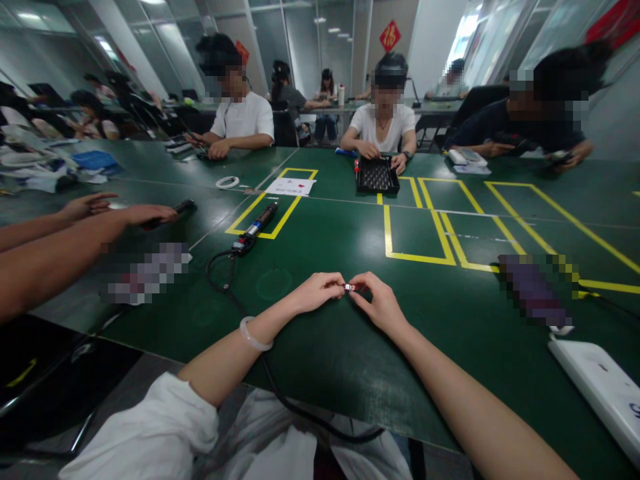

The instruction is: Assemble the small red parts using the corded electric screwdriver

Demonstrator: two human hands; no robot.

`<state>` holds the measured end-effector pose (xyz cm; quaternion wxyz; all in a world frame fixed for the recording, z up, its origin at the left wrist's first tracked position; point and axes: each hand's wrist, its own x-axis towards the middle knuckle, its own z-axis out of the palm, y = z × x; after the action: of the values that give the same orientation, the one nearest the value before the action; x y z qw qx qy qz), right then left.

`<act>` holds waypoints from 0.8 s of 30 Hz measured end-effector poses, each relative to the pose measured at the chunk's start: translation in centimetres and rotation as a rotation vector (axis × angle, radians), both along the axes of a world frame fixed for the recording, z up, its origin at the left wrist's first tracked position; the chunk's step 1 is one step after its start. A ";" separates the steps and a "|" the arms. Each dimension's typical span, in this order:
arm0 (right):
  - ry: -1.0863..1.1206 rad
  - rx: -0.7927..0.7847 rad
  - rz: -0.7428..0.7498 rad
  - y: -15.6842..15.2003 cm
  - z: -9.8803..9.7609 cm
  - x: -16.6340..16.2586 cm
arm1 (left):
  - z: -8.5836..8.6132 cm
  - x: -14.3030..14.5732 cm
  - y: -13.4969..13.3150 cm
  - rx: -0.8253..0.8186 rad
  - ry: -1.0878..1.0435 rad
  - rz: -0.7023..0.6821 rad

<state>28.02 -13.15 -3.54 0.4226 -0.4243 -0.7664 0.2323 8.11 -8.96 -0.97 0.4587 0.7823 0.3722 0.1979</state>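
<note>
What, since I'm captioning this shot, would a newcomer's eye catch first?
Probably the left hand and right hand meeting low in the centre, pinching a small whitish piece too tiny to identify. Next, the yellow tape outlines on the green table beyond them. Then the black tray before a person in white across the table.

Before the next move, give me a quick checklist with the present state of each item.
1. Left hand has fingertips on the small piece: ok.
2. Right hand also grips it: ok.
3. Piece's fine details readable: cannot tell, too small.
4. Black cable clear of the left forearm: not ok, it passes beneath.
5. Co-worker's hand at left apart from both hands: ok.
</note>
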 end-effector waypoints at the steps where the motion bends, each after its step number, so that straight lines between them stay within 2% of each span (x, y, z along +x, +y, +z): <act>1: -0.013 0.008 0.000 0.0 0.0 0.0 | 0.0 0.0 0.0 -0.020 -0.009 -0.001; 10: -0.021 0.013 0.003 0.0 0.1 -0.1 | 0.5 0.1 0.1 -0.075 -0.038 -0.007; 17: -0.005 -0.010 -0.001 -0.1 0.4 -0.1 | 0.6 0.0 -0.1 -0.021 0.015 -0.033; 20: 0.076 -0.079 -0.027 0.1 0.2 -0.1 | 1.4 -0.8 0.6 0.130 0.103 -0.028; 24: 0.127 -0.152 -0.043 0.4 -0.3 -0.1 | 2.3 -4.8 3.8 0.482 0.392 0.148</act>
<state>27.97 -12.76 -3.83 0.4418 -0.4559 -0.7091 0.3068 3.30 -5.19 1.33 0.1639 0.8625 0.4517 0.1590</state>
